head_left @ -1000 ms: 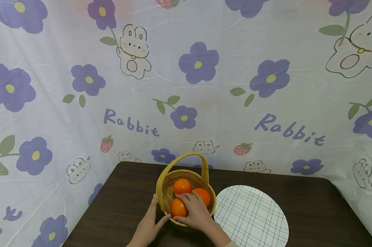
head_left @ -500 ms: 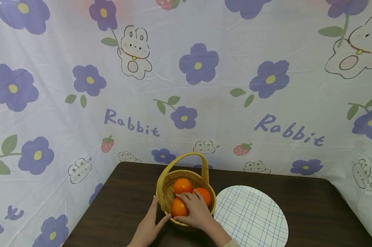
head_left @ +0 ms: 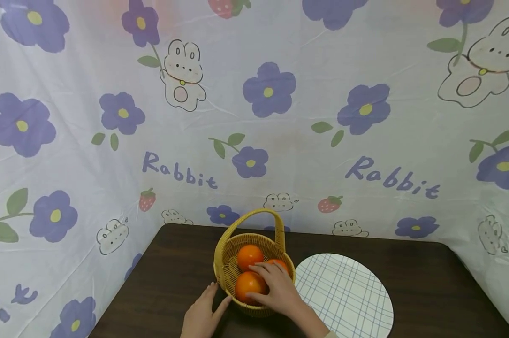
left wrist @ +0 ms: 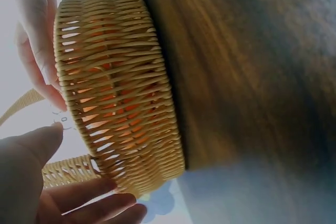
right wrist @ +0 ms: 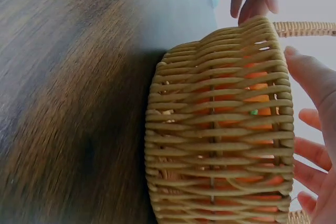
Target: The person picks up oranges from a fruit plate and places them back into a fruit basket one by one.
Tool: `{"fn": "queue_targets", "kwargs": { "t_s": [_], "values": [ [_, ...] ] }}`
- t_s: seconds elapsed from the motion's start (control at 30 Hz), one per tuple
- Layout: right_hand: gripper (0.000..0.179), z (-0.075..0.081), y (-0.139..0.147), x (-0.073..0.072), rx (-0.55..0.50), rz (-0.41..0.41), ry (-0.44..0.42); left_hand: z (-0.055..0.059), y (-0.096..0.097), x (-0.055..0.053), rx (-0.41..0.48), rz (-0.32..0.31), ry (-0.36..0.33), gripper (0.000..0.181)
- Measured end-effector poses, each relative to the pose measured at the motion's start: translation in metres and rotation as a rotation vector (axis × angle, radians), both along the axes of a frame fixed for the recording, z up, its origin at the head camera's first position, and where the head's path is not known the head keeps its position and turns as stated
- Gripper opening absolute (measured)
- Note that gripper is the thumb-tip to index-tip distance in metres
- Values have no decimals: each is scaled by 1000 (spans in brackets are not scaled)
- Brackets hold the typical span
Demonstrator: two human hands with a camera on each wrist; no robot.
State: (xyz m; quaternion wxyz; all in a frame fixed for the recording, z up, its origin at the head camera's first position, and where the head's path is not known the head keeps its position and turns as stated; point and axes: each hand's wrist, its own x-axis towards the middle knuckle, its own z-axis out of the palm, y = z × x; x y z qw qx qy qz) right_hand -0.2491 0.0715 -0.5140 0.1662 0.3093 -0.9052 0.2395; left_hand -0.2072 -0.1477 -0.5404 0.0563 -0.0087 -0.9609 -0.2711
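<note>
A yellow wicker basket [head_left: 220, 270] with a tall handle stands on the dark table, holding three oranges. My right hand [head_left: 279, 288] reaches over its front right rim. Thumb and fingers curve round the front orange [head_left: 247, 284]. Behind it lies another orange [head_left: 250, 256]; the third orange [head_left: 279, 264] is partly covered by my fingers. At the basket's left side is my left hand [head_left: 201, 312], its thumb near the front rim. In the left wrist view its fingers [left wrist: 110, 208] lie fairly straight against the basket's outside near the handle's base. The weave partly hides the oranges in both wrist views.
To the right of the basket lies a round white placemat [head_left: 343, 291] with a blue grid pattern, partly under my right forearm. The dark wooden table [head_left: 431, 291] ends at a white cloth backdrop [head_left: 296, 141] printed with flowers and rabbits.
The front orange has shifted slightly right and looks a little larger, along with my right hand. My left hand has slid slightly down along the basket's side. The head view has shifted slightly.
</note>
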Motion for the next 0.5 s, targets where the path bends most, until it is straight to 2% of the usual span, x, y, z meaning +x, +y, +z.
{"fn": "queue_targets", "kwargs": {
  "t_s": [0.1,0.33,0.5],
  "values": [
    [60,0,4,0,-30,2,1,4,0,2,-16,-3,92,65],
    [59,4,21,-2,-83,-49,6,12,5,6,-91,3,371,21],
    [57,11,37,-3,-118,-87,18,18,12,6,-109,-95,616,8]
  ]
}}
